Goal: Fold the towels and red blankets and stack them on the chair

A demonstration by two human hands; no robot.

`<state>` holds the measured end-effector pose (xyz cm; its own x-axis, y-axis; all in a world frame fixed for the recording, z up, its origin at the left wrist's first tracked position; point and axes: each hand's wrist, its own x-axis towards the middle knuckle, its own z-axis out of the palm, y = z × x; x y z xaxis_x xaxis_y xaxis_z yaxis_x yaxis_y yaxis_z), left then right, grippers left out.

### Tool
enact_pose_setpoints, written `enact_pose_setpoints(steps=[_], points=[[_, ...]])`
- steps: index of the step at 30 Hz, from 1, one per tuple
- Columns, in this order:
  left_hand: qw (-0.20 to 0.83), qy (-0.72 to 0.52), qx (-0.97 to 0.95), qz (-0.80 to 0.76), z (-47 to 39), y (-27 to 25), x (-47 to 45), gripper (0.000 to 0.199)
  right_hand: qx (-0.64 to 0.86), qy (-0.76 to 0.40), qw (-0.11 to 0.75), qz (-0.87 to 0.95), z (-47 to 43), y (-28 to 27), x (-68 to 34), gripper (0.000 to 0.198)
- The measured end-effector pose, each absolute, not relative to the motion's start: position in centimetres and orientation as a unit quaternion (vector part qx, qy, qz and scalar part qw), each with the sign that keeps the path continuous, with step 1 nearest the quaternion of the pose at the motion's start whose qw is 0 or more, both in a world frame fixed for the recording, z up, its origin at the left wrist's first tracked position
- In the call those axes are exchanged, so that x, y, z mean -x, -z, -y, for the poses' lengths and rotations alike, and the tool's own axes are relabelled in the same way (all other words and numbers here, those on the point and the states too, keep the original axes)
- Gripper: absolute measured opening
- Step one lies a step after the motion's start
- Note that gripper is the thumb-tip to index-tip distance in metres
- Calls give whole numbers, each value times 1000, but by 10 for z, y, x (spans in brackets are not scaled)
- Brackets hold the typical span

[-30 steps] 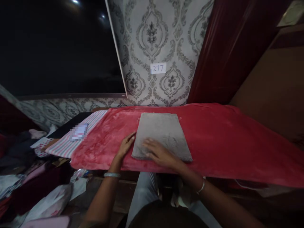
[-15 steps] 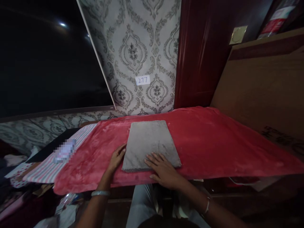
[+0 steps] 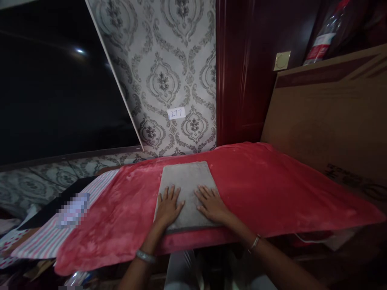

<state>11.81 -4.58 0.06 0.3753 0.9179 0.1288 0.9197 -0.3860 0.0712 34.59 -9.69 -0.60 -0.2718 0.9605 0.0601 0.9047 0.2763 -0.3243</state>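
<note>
A grey, plush-looking folded cloth (image 3: 186,177) lies flat as a rough square on a red fleece blanket (image 3: 256,189). On the cloth's left part rests my left hand (image 3: 168,206), palm down with fingers spread. My right hand (image 3: 211,203) lies flat on the cloth's right part, its fingers spread as well. Neither hand grasps anything. The near edge of the cloth is partly covered by my hands and wrists.
Left of the red blanket is a striped cloth (image 3: 33,243) with a blurred item (image 3: 72,211) on it. A large dark screen (image 3: 60,88) stands behind. At right is a cardboard box (image 3: 326,117) with a plastic bottle (image 3: 322,42) on top.
My left hand has moved from beside the cloth's left edge onto its top. My right hand has shifted toward the cloth's right side. The view has tilted up slightly.
</note>
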Motion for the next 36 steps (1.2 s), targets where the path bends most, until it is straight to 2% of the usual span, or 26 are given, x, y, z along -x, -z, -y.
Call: enact_pose_setpoints(steps=[6, 12, 15, 19, 25, 36], points=[[29, 55, 827, 559, 52, 5, -117, 62, 516, -138, 130, 835, 126, 19, -342, 61], [19, 81, 827, 557, 51, 7, -116, 61, 452, -203, 206, 844, 148, 33, -337, 70], [3, 83, 825, 559, 51, 4, -116, 61, 408, -258, 254, 838, 131, 28, -348, 61], [-24, 78, 825, 559, 57, -5, -119, 61, 497, -191, 316, 785, 73, 14, -374, 60], [-49, 102, 879, 463, 82, 0, -130, 64, 637, -98, 188, 741, -11, 5, -390, 66], [4, 130, 887, 443, 89, 28, -128, 63, 641, -104, 122, 751, -34, 19, -366, 72]])
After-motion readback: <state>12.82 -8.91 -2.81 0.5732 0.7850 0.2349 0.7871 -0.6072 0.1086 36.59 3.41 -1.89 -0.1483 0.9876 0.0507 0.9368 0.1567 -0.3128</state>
